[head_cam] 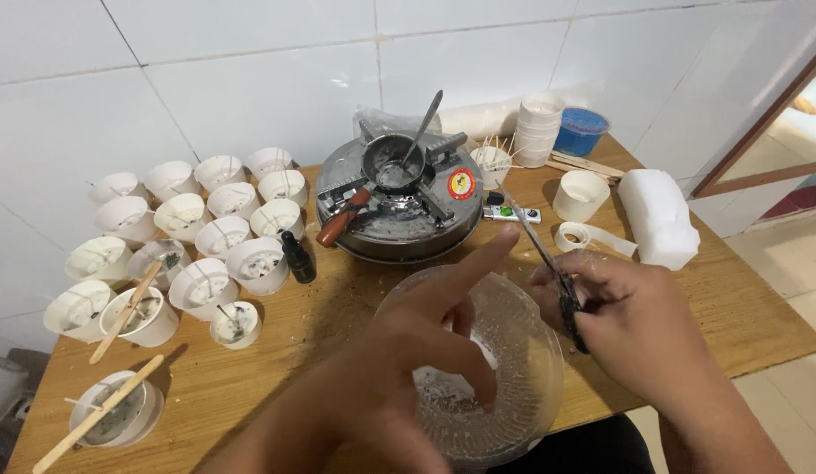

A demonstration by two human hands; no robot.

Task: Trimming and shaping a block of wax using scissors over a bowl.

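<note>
My left hand (430, 338) reaches into a clear ribbed plastic bowl (522, 386) at the table's near edge, index finger stretched out, the other fingers curled over white waxy bits inside. My right hand (632, 316) grips the handles of a pair of scissors (548, 259), blades pointing up and away toward the stove. The scissors hang just right of the bowl's rim.
A round metal gas stove (399, 206) holds a small pot with a spoon and a brown handle. Several white cups (206, 233) with wicks fill the left side, some with wooden sticks. A dark dropper bottle (298, 257), white wax block (658, 215), stacked cups (538, 130) and blue tub (581, 132) stand around.
</note>
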